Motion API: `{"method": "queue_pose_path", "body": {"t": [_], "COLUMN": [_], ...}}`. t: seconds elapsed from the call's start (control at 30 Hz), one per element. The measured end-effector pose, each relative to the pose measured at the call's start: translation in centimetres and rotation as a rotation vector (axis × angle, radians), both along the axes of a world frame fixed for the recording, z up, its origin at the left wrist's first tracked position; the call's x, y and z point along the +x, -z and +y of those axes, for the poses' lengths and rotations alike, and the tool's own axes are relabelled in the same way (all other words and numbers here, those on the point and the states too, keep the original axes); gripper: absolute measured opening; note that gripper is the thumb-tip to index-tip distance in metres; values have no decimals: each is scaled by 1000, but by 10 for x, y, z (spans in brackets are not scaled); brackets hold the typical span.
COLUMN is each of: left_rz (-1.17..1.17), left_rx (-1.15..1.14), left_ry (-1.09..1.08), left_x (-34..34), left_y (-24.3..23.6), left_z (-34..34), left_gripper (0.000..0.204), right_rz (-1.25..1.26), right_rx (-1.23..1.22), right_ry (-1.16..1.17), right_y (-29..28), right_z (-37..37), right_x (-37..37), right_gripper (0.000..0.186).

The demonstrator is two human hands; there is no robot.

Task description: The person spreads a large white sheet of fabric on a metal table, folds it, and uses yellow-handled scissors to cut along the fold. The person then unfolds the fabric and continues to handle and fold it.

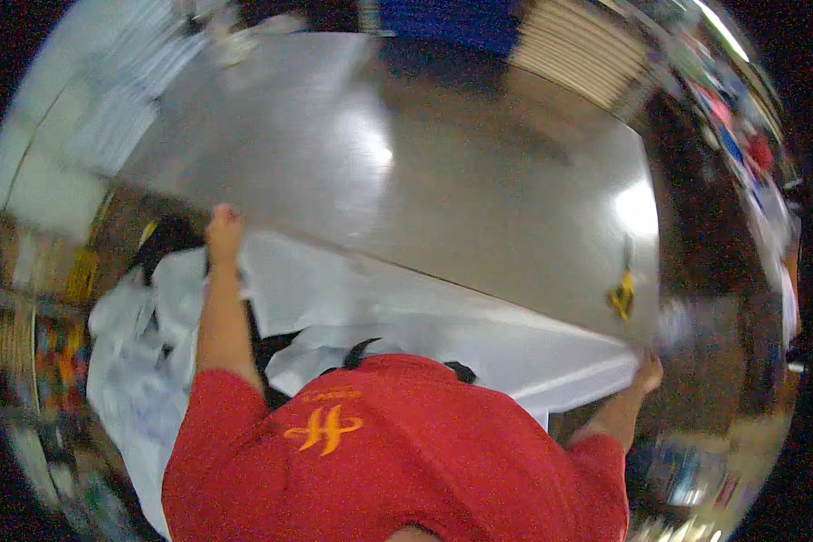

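Note:
A large white cloth (397, 303) stretches along the near edge of the grey table (479, 190), pulled fairly straight between my hands. My left hand (224, 230) is closed at the cloth's left upper edge, beside the table's near left side. At the table's near right corner, my right hand (648, 370) is closed on the cloth's other end; motion blurs its fingers. More of the white fabric hangs in folds at my left side. Yellow-handled scissors (621, 298) lie on the table near its right edge, a short way beyond my right hand.
Blurred stacks of white material (140, 99) stand at the far left. Past the table's far edge are a blue stack (447, 23) and a cream-coloured layered stack (578, 50). Shelves with coloured items (59, 352) are at the left, and blurred colourful goods line the far right.

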State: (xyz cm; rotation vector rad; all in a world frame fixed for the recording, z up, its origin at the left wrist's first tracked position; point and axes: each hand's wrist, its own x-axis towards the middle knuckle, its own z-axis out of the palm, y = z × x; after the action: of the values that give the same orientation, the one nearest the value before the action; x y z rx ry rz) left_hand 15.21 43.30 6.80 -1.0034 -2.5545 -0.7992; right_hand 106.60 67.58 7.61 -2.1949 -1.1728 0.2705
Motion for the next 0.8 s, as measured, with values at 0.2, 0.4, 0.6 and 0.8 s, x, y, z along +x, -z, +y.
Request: {"method": "queue_pose_path", "body": {"t": [0.2,0.4,0.6,0.8], "left_rz": [-37,-95,-85,-28], "left_rx": [18,-66,-74,-214], "left_ry": [94,42,94,158], "left_x": [-3,22,23,9], "left_y": [-8,-21,-24,-24], "left_z": [-23,-39,-45,-46], "left_gripper": [13,12,14,15], "right_rz": [-532,-315,-350,-490], "right_rx": [63,33,117,105], "right_ry": [-141,-10,-24,-41], "right_y": [-5,-3,-7,18], "right_z": [0,-20,-23,-11], "right_x": [-8,-12,-20,11], "right_gripper": [23,18,14,16]}}
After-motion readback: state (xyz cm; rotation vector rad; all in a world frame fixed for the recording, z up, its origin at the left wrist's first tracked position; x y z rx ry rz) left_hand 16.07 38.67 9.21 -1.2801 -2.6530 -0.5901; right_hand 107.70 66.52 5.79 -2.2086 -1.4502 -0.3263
